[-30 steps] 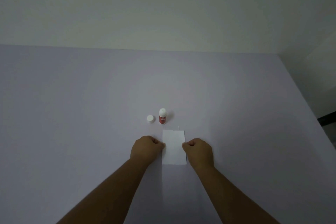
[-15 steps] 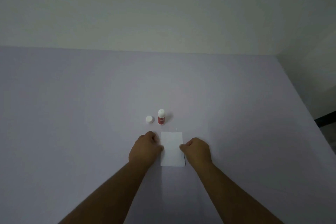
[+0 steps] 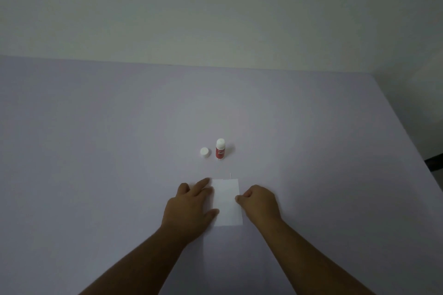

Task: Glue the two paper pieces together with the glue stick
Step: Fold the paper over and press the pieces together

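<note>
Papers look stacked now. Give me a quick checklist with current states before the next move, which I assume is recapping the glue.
1. Glue stick upright, clear of hands: ok.
2. White cap off, lying left of the stick, reachable: ok.
3. Paper flat on the table: ok.
4. Two sheets aligned: cannot tell; a thin sliver shows at the far edge.
5. Left hand open, at the paper's left edge: ok.
6. Right hand curled, at the right edge: ok.

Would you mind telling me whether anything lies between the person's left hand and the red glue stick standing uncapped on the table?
Nothing visible does. The left hand rests flat beside the white paper, and the lavender table between its fingertips and the red glue stick is bare. The loose white cap sits just left of that path.
</note>
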A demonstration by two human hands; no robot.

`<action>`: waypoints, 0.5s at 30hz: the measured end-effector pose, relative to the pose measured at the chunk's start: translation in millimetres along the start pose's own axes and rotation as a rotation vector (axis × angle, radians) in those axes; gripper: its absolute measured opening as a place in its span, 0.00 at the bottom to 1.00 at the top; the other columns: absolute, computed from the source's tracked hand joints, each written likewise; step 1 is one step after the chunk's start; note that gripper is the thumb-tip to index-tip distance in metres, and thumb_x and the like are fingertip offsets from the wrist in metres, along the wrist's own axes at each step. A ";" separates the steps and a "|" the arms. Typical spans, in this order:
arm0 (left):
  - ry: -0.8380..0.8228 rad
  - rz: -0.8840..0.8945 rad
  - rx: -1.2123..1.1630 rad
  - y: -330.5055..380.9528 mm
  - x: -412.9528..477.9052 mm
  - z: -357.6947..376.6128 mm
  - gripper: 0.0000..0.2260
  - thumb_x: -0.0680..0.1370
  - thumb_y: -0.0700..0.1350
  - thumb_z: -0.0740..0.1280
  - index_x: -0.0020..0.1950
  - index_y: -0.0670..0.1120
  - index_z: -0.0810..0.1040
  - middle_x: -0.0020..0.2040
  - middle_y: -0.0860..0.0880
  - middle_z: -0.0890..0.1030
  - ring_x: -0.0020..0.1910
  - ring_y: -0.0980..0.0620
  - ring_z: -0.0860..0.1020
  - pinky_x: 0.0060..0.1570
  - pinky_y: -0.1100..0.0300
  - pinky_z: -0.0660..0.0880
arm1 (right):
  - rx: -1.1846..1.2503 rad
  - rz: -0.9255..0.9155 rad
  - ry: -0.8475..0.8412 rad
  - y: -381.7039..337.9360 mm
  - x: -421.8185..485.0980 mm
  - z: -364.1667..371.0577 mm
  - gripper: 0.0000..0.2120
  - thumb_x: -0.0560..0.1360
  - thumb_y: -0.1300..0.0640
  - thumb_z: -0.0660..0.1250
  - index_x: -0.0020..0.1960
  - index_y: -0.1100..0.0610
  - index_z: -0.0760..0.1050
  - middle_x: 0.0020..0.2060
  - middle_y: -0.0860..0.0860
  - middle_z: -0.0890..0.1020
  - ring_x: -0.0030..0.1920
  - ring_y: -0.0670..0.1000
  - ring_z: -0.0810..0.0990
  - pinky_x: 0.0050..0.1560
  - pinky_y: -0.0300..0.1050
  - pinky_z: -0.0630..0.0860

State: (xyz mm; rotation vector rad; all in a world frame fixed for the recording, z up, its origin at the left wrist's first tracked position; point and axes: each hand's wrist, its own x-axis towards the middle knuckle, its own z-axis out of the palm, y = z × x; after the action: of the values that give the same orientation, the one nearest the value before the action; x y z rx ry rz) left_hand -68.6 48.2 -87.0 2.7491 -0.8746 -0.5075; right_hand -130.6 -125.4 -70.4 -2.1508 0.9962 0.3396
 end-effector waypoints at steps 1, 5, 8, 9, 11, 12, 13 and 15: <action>-0.006 0.023 0.028 -2.1 -2.7 -0.6 0.28 0.72 0.66 0.57 0.70 0.56 0.63 0.75 0.59 0.59 0.67 0.49 0.63 0.57 0.51 0.72 | -0.011 -0.007 -0.002 -0.8 -2.8 2.1 0.11 0.73 0.51 0.68 0.46 0.59 0.78 0.45 0.55 0.83 0.45 0.54 0.80 0.43 0.42 0.73; -0.032 0.063 0.093 -12.2 -0.8 -5.8 0.29 0.73 0.65 0.56 0.71 0.55 0.60 0.75 0.56 0.61 0.71 0.48 0.60 0.65 0.47 0.65 | -0.026 -0.024 0.013 -4.3 -7.4 9.0 0.11 0.73 0.50 0.67 0.46 0.58 0.77 0.44 0.54 0.83 0.41 0.52 0.78 0.40 0.41 0.72; -0.018 0.077 0.136 -19.5 -0.3 -10.4 0.29 0.73 0.64 0.57 0.71 0.53 0.61 0.74 0.55 0.63 0.73 0.48 0.59 0.67 0.47 0.62 | -0.035 -0.058 0.041 -9.1 -10.3 15.4 0.11 0.73 0.50 0.67 0.44 0.58 0.77 0.42 0.53 0.83 0.37 0.49 0.75 0.37 0.40 0.69; -0.009 0.081 0.141 -21.7 -1.0 -11.3 0.29 0.73 0.63 0.58 0.71 0.53 0.62 0.74 0.54 0.63 0.73 0.48 0.59 0.68 0.47 0.61 | -0.040 -0.068 0.050 -11.5 -11.4 17.7 0.11 0.73 0.50 0.67 0.43 0.58 0.77 0.42 0.53 0.83 0.37 0.49 0.75 0.37 0.40 0.69; -0.002 0.086 0.142 -25.5 -2.5 -11.7 0.29 0.73 0.63 0.58 0.71 0.52 0.62 0.75 0.54 0.63 0.74 0.48 0.58 0.70 0.45 0.59 | -0.047 -0.085 0.063 -15.8 -12.1 22.1 0.10 0.73 0.50 0.67 0.43 0.58 0.77 0.42 0.53 0.83 0.36 0.49 0.74 0.36 0.39 0.69; -0.006 0.089 0.142 -27.1 -3.3 -11.3 0.29 0.73 0.63 0.58 0.71 0.51 0.61 0.75 0.53 0.62 0.74 0.48 0.57 0.70 0.44 0.58 | -0.048 -0.092 0.068 -17.6 -12.1 23.8 0.10 0.73 0.50 0.67 0.43 0.58 0.78 0.42 0.53 0.83 0.36 0.49 0.74 0.37 0.39 0.69; -0.016 0.091 0.140 -28.4 -4.0 -11.1 0.30 0.73 0.62 0.58 0.72 0.51 0.60 0.75 0.53 0.62 0.74 0.48 0.57 0.71 0.44 0.56 | -0.049 -0.097 0.073 -19.0 -12.2 24.6 0.10 0.73 0.50 0.67 0.43 0.58 0.78 0.42 0.53 0.83 0.37 0.49 0.74 0.37 0.39 0.69; -0.052 0.088 0.133 -30.5 -4.6 -11.5 0.32 0.73 0.63 0.58 0.73 0.51 0.58 0.75 0.52 0.61 0.74 0.48 0.56 0.71 0.42 0.54 | -0.054 -0.100 0.076 -19.9 -11.7 25.9 0.10 0.73 0.51 0.66 0.43 0.58 0.77 0.42 0.53 0.83 0.37 0.50 0.75 0.37 0.40 0.70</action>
State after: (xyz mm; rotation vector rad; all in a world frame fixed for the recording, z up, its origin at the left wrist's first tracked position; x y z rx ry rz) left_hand -51.9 76.5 -84.4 2.8118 -1.0731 -0.5239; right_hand -121.9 -91.8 -72.4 -2.2676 0.9264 0.2409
